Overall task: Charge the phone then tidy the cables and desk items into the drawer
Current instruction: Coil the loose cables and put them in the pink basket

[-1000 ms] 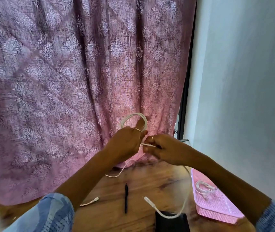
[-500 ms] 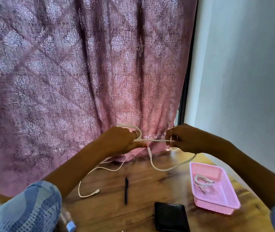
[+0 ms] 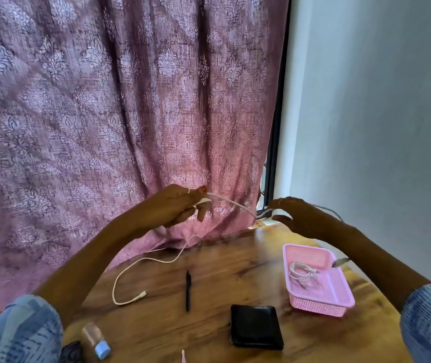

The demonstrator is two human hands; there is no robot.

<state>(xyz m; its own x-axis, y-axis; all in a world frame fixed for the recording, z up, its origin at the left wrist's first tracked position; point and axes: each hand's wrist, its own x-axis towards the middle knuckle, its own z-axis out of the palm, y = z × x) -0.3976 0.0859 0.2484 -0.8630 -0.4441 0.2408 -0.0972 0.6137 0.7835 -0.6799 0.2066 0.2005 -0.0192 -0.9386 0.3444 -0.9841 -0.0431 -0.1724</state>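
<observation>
White cable point(image 3: 231, 203) hangs in the air between the two hands, above the far edge of the wooden worktop point(image 3: 209, 260) and in front of the patterned curtain point(image 3: 120, 106). From the left hand point(image 3: 176, 206) it sags to the right hand point(image 3: 291, 213), and another stretch drops from the left hand to the worktop, curves toward the near side and ends in a plug point(image 3: 141, 295) lying flat on the wood.

Left hand: fingers curled, thumb up, with turns of the cable wound around the fingers — it grips the cable. Right hand: fingers spread and only loosely bent; the cable reaches it at the fingertips, but whether they pinch it or just touch it I cannot tell, since that spot is blurred. A blurred connector end point(image 3: 340, 262) shows below the right forearm, over the basket's far corner.

Pink basket point(image 3: 339, 299) sits on the right part of the worktop — inside it lies one coiled white cable point(image 3: 302, 273), loosely bundled, toward the far end.

Black wallet point(image 3: 256, 326) lies flat near the front, just left of the basket. A black pen point(image 3: 188, 290) lies between the wallet and the cable's plug, pointing away from the person. At the near left edge a small clear bottle point(image 3: 95, 339) with a blue cap lies on its side.
</observation>
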